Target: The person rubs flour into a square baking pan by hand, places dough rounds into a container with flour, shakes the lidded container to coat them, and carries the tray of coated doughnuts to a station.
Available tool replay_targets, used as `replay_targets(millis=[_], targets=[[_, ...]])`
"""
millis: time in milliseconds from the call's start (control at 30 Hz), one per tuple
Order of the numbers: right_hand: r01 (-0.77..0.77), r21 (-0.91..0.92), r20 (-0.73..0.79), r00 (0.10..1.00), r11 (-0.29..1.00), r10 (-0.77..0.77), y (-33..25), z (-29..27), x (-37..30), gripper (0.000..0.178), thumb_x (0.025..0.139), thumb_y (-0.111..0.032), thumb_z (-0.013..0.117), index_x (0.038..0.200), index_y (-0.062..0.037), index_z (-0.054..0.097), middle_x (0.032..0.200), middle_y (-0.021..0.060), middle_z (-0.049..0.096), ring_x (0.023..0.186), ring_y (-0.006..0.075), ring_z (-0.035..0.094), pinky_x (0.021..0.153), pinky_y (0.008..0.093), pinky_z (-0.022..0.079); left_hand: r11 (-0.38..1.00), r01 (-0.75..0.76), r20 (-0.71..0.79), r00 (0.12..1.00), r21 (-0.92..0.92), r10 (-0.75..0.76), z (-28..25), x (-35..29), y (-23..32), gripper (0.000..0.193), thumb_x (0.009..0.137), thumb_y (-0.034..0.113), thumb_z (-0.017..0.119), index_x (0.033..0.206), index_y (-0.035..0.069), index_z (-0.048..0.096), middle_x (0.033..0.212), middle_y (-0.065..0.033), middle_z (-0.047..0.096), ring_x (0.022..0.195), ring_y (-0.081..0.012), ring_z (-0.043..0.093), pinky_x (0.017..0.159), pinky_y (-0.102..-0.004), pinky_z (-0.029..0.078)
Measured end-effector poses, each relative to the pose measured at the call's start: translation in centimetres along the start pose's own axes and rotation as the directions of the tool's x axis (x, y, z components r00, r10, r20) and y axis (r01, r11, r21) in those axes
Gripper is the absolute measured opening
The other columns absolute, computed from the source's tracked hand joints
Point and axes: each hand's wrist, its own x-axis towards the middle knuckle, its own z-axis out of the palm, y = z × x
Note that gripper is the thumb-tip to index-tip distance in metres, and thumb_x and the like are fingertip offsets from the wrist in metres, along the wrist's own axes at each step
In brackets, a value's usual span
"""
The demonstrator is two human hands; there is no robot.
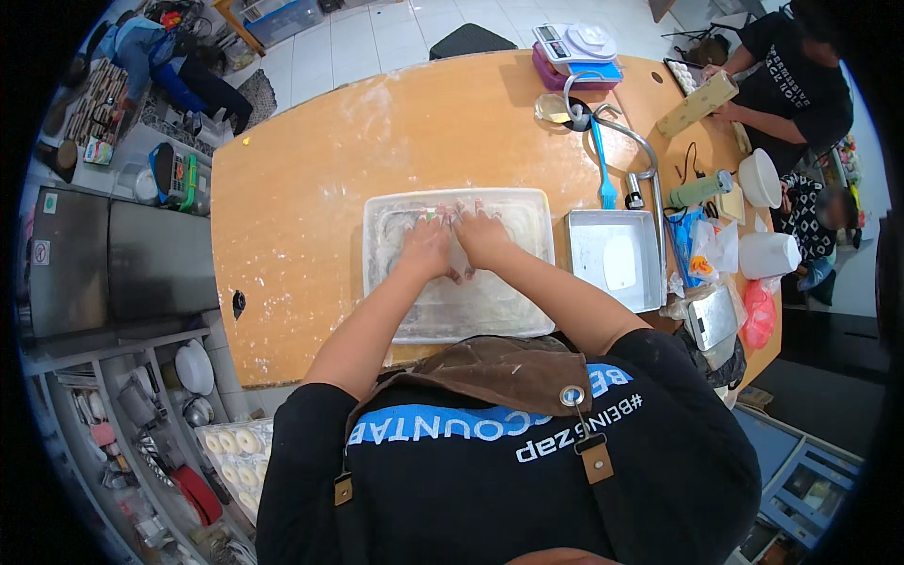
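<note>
Both hands are inside a shallow white rectangular tray [544, 325] on the wooden table, in front of my apron. My left hand [429, 249] lies with its fingers stretched toward the tray's far side, thumb apart. Beside it, angled inward, my right hand [481, 238] has its fingers spread the same way. Both palms press down on pale, floury material [471, 306] that looks like flour or dough; its exact kind is hard to make out. The fingertips are dusted white and neither hand grips anything.
Right of the tray stand a square metal pan [589, 282], a blue brush [604, 174] and a curved metal hook [650, 141]. A kitchen scale [589, 42] sits at the back. Another person [791, 85] handles a patterned box. Dough rings [235, 443] lie lower left.
</note>
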Motion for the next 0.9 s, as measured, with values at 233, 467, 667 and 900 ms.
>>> replay_targets(millis=[233, 467, 667, 900], targets=[[-0.051, 0.206, -0.17, 0.982, 0.977, 0.087, 5.5, -1.9, 3.7, 0.044, 0.078, -0.03, 0.064, 0.115, -0.0072, 0.054, 0.12, 0.014, 0.051, 0.113, 0.0338, 0.047, 0.09, 0.0465, 0.041, 1.0, -0.022, -0.182, 0.983, 0.003, 0.023, -3.9, 5.2, -3.5, 0.046, 0.078, 0.047, 0.056, 0.097, 0.006, 0.061, 0.105, -0.014, 0.06, 0.103, -0.0296, 0.053, 0.084, -0.0457, 0.043], [-0.126, 0.265, -0.176, 0.968, 0.956, 0.176, 8.2, 0.6, 5.0, 0.036, 0.092, -0.038, 0.041, 0.112, -0.0116, 0.054, 0.113, 0.0117, 0.055, 0.108, 0.0291, 0.051, 0.089, 0.0471, 0.039, 0.99, 0.086, -0.387, 0.914, -0.107, -0.122, 0.3, 9.3, -4.3, 0.04, 0.091, 0.038, 0.039, 0.088, 0.005, 0.062, 0.086, -0.0155, 0.064, 0.087, -0.0315, 0.059, 0.081, -0.046, 0.043], [-0.154, 0.276, -0.091, 0.978, 0.949, 0.185, 7.9, 0.4, 5.5, 0.036, 0.091, -0.039, 0.041, 0.114, -0.0138, 0.052, 0.112, 0.0121, 0.055, 0.107, 0.0289, 0.052, 0.088, 0.0481, 0.04, 0.994, 0.074, -0.439, 0.893, -0.081, -0.102, 1.0, 9.4, -4.7, 0.043, 0.091, 0.04, 0.04, 0.081, 0.004, 0.061, 0.081, -0.0161, 0.064, 0.08, -0.0341, 0.06, 0.076, -0.0463, 0.043], [-0.142, 0.328, -0.074, 0.982, 0.934, 0.175, 8.3, -0.4, 5.4, 0.035, 0.092, -0.04, 0.039, 0.105, -0.0121, 0.054, 0.108, 0.0129, 0.057, 0.104, 0.0309, 0.053, 0.088, 0.0475, 0.039, 0.995, 0.049, -0.373, 0.925, -0.088, -0.079, 0.1, 9.2, -5.4, 0.04, 0.092, 0.036, 0.036, 0.088, 0.006, 0.062, 0.085, -0.0162, 0.062, 0.087, -0.034, 0.059, 0.077, -0.0471, 0.044]])
